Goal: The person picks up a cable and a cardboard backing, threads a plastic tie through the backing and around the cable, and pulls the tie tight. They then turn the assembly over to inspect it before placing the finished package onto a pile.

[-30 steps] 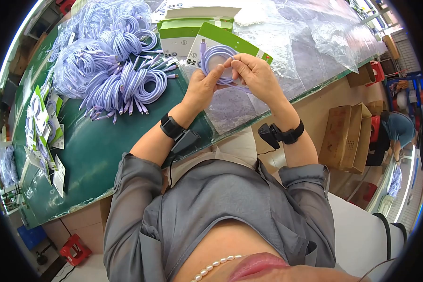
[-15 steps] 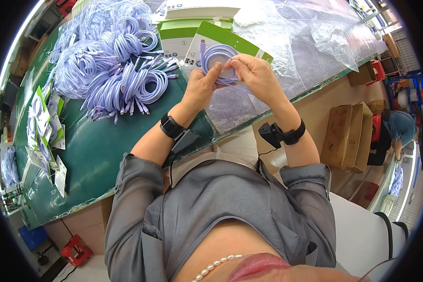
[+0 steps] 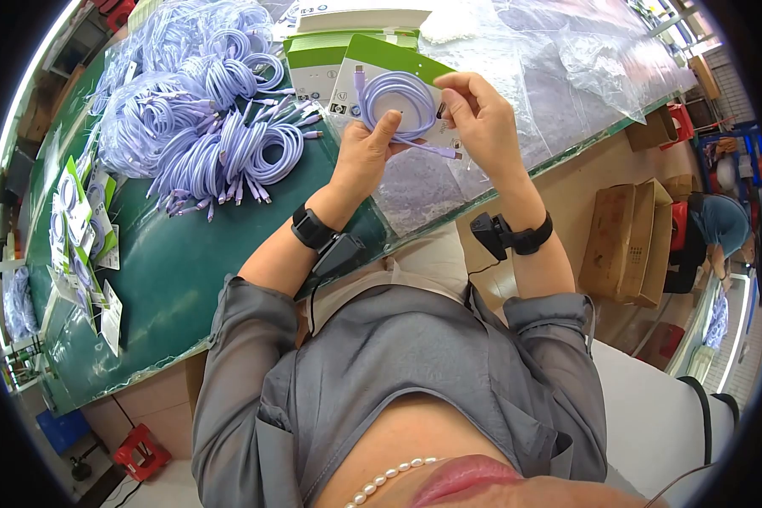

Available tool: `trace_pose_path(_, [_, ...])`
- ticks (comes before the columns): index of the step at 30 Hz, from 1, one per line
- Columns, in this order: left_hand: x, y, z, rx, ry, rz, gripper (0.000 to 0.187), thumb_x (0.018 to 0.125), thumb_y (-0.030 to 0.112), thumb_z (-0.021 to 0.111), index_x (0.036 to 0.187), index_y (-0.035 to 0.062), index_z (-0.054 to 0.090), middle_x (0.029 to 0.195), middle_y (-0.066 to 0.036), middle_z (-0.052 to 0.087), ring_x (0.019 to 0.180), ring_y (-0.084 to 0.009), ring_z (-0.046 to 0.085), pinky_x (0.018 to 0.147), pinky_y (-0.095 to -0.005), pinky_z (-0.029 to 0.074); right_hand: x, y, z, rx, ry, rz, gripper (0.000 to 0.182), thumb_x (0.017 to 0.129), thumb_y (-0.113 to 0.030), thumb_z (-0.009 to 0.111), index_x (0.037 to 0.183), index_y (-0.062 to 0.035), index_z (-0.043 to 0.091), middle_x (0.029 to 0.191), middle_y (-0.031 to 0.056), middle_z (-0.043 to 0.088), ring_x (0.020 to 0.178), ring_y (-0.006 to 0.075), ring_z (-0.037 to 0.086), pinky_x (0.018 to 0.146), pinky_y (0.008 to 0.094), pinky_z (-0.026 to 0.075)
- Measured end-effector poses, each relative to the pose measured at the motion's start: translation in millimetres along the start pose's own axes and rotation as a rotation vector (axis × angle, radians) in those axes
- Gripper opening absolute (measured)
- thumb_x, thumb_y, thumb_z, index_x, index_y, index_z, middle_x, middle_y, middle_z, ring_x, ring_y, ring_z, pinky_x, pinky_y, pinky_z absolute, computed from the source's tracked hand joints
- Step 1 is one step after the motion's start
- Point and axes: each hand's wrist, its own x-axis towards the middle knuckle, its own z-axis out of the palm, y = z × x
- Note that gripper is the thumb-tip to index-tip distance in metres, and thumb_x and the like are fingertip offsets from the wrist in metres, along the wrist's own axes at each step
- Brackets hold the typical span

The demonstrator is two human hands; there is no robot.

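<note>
A lavender USB cable (image 3: pixel 387 82), wound into a round coil, lies against a white and green backing card (image 3: pixel 423 63). My left hand (image 3: pixel 367 151) is closed on coil and card at the lower left, its thumb over the loops. One cable plug stands up at the coil's upper left; the other end sticks out below, toward the right. At the card's right edge is my right hand (image 3: pixel 483 118), its thumb and forefinger bent closed around that edge. Right behind the card stands a stack of similar cards (image 3: pixel 313 56).
Bundles of lavender cables (image 3: pixel 262 157) and plastic bags of cables (image 3: pixel 148 118) cover the table's left side. Carded cables (image 3: pixel 85 237) lie farther left on the green tabletop (image 3: pixel 178 271). Clear plastic film (image 3: pixel 559 85) spreads rightward. A cardboard box (image 3: pixel 622 245) and another person (image 3: pixel 720 224) are at the right.
My right hand has moved off the coil to the card's right edge. The coil and the loose lower plug show more fully now; my left hand keeps its hold.
</note>
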Motion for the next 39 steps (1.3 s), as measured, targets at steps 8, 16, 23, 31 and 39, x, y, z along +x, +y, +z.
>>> trace_pose_path(8, [-0.6, -2.8, -0.9, 0.035, 0.010, -0.008, 0.041, 0.093, 0.033, 0.058, 0.111, -0.0037, 0.057, 0.103, -0.011, 0.064, 0.092, -0.0189, 0.065, 0.082, -0.0342, 0.057, -3.0, 0.4, -0.1, 0.008, -0.143, 0.208, 0.011, 0.090, -0.008, 0.059, 0.097, -0.0013, 0.065, 0.075, 0.0013, 0.064, 0.066, 0.0057, 0.058, 0.060, 0.0200, 0.048])
trace_pose_path(16, [-1.4, -10.8, -3.1, 0.007, 0.058, 0.004, 0.040, 0.094, 0.034, 0.058, 0.111, -0.0025, 0.057, 0.103, -0.011, 0.063, 0.092, -0.0187, 0.065, 0.081, -0.0334, 0.057, -8.5, 3.6, 9.9, -0.033, -0.132, 0.209, 0.010, 0.086, -0.006, 0.064, 0.094, -0.0008, 0.061, 0.076, 0.0020, 0.064, 0.067, 0.0064, 0.058, 0.060, 0.0217, 0.048])
trace_pose_path(23, [0.6, -7.7, -6.4, 0.081, 0.107, -0.010, 0.038, 0.094, 0.034, 0.058, 0.105, -0.0022, 0.060, 0.094, -0.007, 0.065, 0.084, -0.0166, 0.066, 0.077, -0.0303, 0.057, -3.9, 5.2, 9.5, -0.092, -0.018, 0.042, 0.008, 0.085, -0.004, 0.064, 0.093, -0.0029, 0.064, 0.083, 0.0023, 0.064, 0.072, 0.0073, 0.058, 0.063, 0.0229, 0.048])
trace_pose_path(31, [-7.9, -5.2, 0.4, 0.378, -0.041, -0.155, 0.034, 0.097, 0.030, 0.053, 0.103, -0.0033, 0.059, 0.091, -0.007, 0.064, 0.080, -0.0149, 0.065, 0.070, -0.0308, 0.056, 52.8, 4.8, -9.0, -0.278, -0.245, -0.583, 0.014, 0.077, -0.004, 0.067, 0.091, -0.0074, 0.068, 0.092, 0.0029, 0.062, 0.093, 0.0203, 0.055, 0.082, 0.0315, 0.047])
trace_pose_path(39, [-13.7, -22.7, 0.9, 0.292, -0.029, -0.149, 0.029, 0.095, 0.029, 0.055, 0.092, 0.0012, 0.063, 0.074, 0.000, 0.061, 0.060, -0.0052, 0.053, 0.052, -0.0203, 0.041, 58.6, 13.0, -10.2, -0.243, -0.445, -0.542, 0.010, 0.078, -0.002, 0.064, 0.087, -0.0051, 0.063, 0.088, 0.0049, 0.060, 0.096, 0.0220, 0.054, 0.085, 0.0334, 0.046])
